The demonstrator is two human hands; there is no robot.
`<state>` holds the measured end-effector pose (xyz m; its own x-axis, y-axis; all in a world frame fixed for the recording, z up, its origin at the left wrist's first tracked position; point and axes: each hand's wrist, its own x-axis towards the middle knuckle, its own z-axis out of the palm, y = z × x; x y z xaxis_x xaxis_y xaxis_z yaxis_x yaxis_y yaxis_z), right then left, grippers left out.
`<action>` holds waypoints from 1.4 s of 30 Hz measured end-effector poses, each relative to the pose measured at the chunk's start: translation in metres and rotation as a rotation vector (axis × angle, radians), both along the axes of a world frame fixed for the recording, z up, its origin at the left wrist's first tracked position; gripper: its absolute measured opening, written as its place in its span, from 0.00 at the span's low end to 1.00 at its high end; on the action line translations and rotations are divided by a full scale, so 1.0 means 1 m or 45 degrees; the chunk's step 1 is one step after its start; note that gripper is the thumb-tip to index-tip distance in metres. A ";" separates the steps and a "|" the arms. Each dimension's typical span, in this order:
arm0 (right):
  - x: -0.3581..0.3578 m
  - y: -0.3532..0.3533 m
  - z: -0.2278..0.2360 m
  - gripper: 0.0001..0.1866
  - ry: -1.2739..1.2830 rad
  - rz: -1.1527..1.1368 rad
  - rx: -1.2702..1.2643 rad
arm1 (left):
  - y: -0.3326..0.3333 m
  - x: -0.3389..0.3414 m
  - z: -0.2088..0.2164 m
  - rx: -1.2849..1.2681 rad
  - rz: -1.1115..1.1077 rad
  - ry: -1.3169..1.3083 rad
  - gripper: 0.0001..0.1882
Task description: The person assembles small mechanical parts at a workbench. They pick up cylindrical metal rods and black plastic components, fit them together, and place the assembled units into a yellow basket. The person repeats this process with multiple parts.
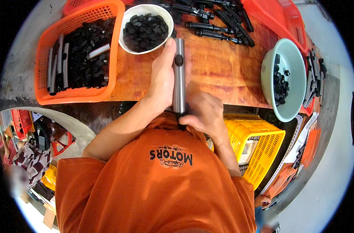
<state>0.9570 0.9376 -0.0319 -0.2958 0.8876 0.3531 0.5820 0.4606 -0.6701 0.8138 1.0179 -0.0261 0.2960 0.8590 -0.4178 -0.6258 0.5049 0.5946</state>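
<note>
A slim silver metal tube with a black button [179, 73] lies lengthwise over the near edge of the reddish wooden bench [219, 70]. The left hand [161, 77] grips its side; the right hand [204, 114] closes around its near end, beside a white bowl of black caps [146, 28].

shirt print [171, 156]: black oval logo on orange chest | packages, signs, screens: none clearly visible

tube [179, 77]: brushed metal, satin sheen
table [219, 70]: varnished wood, glossy
baskets [43, 58]: perforated plastic
white bowl [146, 9]: smooth, glossy
</note>
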 end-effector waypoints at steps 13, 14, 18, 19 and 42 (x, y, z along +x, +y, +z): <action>-0.089 0.181 0.043 0.13 -0.841 0.292 0.041 | -0.038 -0.053 -0.010 -0.160 0.005 -0.011 0.25; -0.095 0.187 0.045 0.16 -0.973 0.333 -0.083 | -0.037 -0.055 -0.009 -0.158 0.002 -0.018 0.25; -0.106 0.202 0.024 0.11 -1.112 0.361 0.022 | -0.036 -0.062 -0.009 -0.148 0.027 -0.001 0.25; -0.108 0.201 0.027 0.10 -1.046 0.348 0.019 | -0.036 -0.063 -0.009 -0.171 0.026 -0.008 0.25; -0.040 0.033 0.020 0.11 0.330 -0.224 0.032 | -0.034 -0.024 0.000 -0.012 0.134 0.037 0.17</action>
<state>0.9170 0.9711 -0.0121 -0.0359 0.9071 0.4195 0.4656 0.3866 -0.7961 0.7895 0.9842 -0.0264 0.1918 0.8807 -0.4331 -0.6582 0.4428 0.6089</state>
